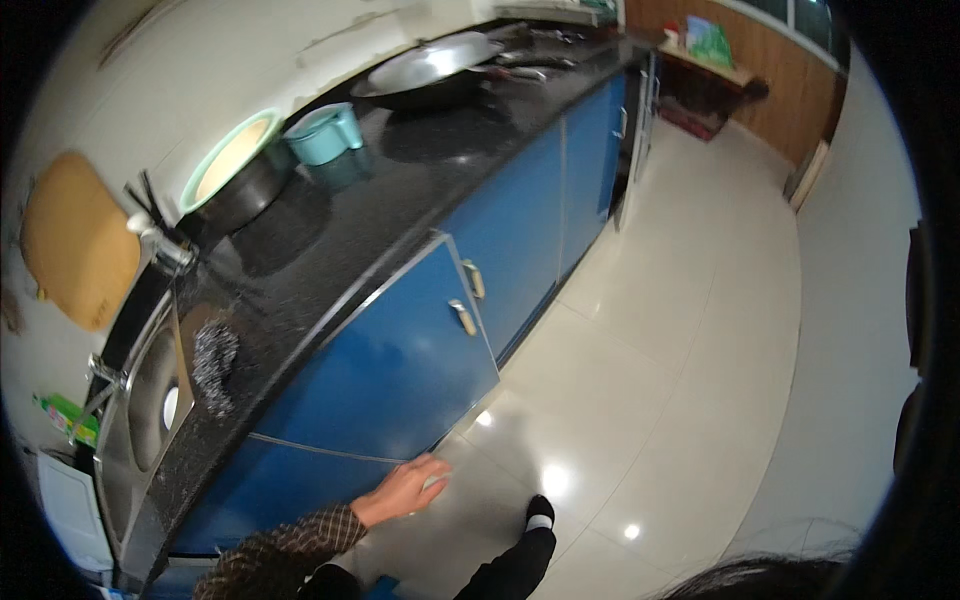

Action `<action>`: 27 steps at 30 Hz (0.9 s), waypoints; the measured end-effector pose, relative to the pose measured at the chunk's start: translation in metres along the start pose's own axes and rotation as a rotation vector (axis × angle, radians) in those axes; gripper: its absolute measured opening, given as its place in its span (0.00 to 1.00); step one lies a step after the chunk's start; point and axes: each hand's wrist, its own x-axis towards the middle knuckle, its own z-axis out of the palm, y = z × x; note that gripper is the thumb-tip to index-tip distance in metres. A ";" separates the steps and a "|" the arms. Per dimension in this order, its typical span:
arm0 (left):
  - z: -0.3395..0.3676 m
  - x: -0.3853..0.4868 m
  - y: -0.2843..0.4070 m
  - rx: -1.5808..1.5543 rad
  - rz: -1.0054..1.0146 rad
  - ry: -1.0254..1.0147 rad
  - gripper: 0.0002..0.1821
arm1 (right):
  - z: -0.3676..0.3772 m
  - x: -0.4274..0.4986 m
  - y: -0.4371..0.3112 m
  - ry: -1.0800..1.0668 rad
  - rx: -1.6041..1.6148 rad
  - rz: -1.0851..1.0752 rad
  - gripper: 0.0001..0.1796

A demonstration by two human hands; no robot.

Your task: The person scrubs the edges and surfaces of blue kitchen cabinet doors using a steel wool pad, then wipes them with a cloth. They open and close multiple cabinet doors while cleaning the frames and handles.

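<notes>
My left hand reaches in from the bottom in a dark checked sleeve, fingers bent. It is beside the lower edge of a blue cabinet door. A pale patch shows between thumb and fingers; I cannot tell whether it is a held thing or the floor behind. My right hand is out of view. Above the doors runs a black stone countertop. A steel wool scourer lies on it beside the steel sink. Two metal door handles show farther along.
A mint-rimmed basin, a turquoise measuring jug and a wok with a metal lid stand along the counter. A wooden cutting board leans on the wall. My black shoe is on the glossy tiled floor. A white wall borders the right.
</notes>
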 end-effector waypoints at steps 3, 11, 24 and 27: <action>0.007 0.061 0.023 0.115 0.037 -0.124 0.13 | -0.032 0.038 0.004 -0.007 0.060 -0.003 0.21; -0.002 0.108 0.059 0.166 -0.247 -0.176 0.17 | -0.101 0.078 -0.019 -0.030 0.176 0.029 0.21; -0.074 0.167 0.037 -0.847 -0.565 0.452 0.24 | -0.127 0.120 -0.170 0.003 0.194 0.055 0.21; -0.071 0.175 0.041 -1.097 -0.623 0.452 0.22 | -0.119 0.135 -0.216 -0.002 0.194 0.032 0.21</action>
